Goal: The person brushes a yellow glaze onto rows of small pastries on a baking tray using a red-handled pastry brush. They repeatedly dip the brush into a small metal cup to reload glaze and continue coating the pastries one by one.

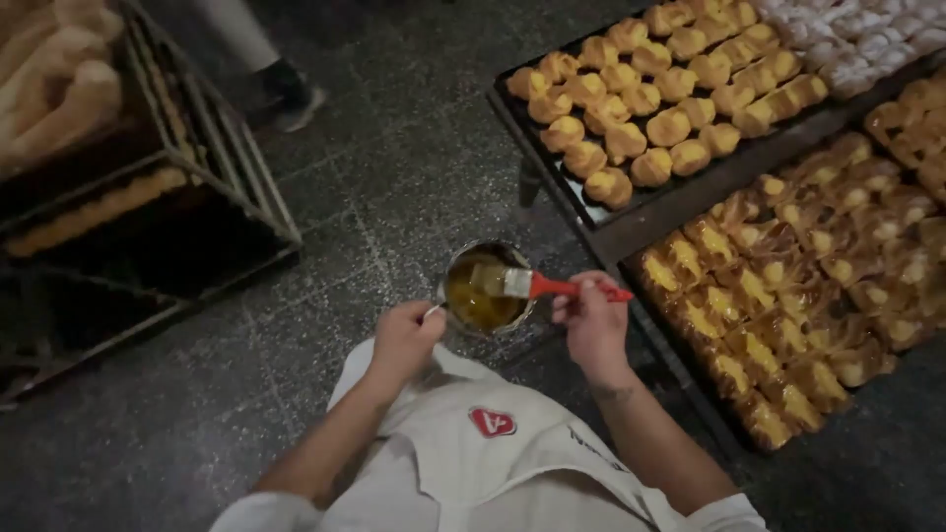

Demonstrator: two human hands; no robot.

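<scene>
at the far left a metal rack [212, 148] holds pale loaves [54, 74]. near centre, the left hand [404, 340] is clenched on the handle of a small metal pot [483, 288] of yellow glaze, held over the dark floor [374, 197]. the right hand [589, 317] grips a red-handled brush [537, 285], bristles dipped in the pot. to do this well, i'd load the bristles lightly and wipe excess on the rim. right of it, trays of glazed pastries [788, 305] and round buns [641, 99].
</scene>
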